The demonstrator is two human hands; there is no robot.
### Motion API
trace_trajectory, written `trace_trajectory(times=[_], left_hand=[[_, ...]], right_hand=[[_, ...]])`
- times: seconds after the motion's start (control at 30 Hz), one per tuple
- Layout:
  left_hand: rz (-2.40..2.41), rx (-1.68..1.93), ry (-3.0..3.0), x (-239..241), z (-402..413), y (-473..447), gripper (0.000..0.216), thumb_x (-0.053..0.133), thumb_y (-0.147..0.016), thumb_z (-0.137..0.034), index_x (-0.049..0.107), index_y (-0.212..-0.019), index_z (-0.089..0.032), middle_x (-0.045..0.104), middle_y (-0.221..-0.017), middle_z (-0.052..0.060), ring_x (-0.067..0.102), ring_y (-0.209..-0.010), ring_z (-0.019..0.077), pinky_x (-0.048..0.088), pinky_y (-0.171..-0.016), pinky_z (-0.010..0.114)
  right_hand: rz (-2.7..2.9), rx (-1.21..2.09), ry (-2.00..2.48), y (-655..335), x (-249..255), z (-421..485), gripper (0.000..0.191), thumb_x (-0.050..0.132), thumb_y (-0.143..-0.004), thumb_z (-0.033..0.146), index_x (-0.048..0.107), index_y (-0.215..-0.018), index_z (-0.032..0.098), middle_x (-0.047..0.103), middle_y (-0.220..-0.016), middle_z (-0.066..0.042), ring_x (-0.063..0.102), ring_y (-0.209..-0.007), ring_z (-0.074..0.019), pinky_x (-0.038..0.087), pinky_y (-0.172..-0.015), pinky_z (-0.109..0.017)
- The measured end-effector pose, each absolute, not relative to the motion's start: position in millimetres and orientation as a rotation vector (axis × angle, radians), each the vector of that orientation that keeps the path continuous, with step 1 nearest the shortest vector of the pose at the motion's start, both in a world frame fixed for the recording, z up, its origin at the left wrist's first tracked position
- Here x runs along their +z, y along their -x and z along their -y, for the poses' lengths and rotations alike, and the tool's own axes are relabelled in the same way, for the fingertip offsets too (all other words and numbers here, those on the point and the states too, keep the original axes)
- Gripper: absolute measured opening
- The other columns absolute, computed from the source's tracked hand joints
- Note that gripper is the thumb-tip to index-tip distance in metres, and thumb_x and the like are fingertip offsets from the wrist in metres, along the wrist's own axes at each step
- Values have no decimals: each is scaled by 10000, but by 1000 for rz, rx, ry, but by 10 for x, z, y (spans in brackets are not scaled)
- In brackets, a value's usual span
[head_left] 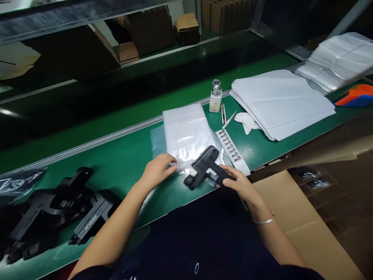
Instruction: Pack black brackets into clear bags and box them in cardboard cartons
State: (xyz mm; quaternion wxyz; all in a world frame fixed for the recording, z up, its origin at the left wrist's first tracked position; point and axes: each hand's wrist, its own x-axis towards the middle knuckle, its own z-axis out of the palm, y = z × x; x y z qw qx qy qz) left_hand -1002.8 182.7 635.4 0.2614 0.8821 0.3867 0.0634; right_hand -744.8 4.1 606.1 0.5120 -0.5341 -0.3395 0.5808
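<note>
My right hand [237, 182] grips one end of a black plastic bracket-like part [205, 167] with a pale label on it. The part is held tilted above the front edge of the green bench. My left hand [159, 170] holds nothing; its fingers are apart at the near left corner of a stack of clear plastic bags [188, 128]. Whether the fingertips touch the bags I cannot tell. A sheet of dark printed labels [230, 146] lies just right of the bags. Several similar black parts, one marked BOSCH [91, 222], lie to the left.
Behind the labels stand a small pump bottle [215, 100], a slim cutter [223, 113] and tweezers [229, 119]. A crumpled white cloth [247, 122] lies beside a stack of white sheets [285, 103]. An open cardboard box [303, 229] is at my right. A metal rail [116, 134] runs along the bench.
</note>
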Motion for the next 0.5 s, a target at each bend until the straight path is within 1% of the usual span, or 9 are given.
trace_trajectory(times=[0.03,0.1,0.2,0.37,0.5], left_hand=[[-1068,59,-2484,6259,-1835,10090,284,520,-891,-462,633,-943,-207,665,-1002,84,604,-966,258,479,-734,328],[-1090,-76,-2585,6110,-1836,10179,251,474,-927,-392,632,-888,-201,672,-948,85,615,-933,249,484,-729,326],[-1155,-83,-2616,6050,-1821,10252,293,377,-973,-305,626,-862,-196,683,-885,71,630,-868,215,480,-725,301],[-1138,-167,-2697,6227,-1721,10430,282,372,-970,-254,639,-889,-211,692,-858,44,629,-808,187,439,-651,261],[-995,-198,-2719,6249,-1611,10534,247,431,-960,-290,630,-846,-199,674,-851,45,619,-824,187,433,-653,256]], right_hand=[[738,1356,1305,7366,6037,-3,570,800,-695,481,641,-1173,214,700,-1049,-63,689,-830,-234,576,-786,-397],[619,1268,1348,7215,6035,56,543,801,-695,484,644,-1147,227,700,-999,-54,684,-734,-216,594,-709,-388],[554,1193,1395,7092,6092,113,560,817,-664,504,647,-1115,217,701,-943,-63,686,-679,-228,601,-663,-403],[537,1183,1413,7079,6123,163,590,831,-638,512,644,-1109,210,711,-912,-71,707,-690,-262,610,-700,-455],[580,1198,1426,7124,6131,143,574,828,-646,509,655,-1107,215,714,-920,-71,707,-697,-255,612,-718,-452]])
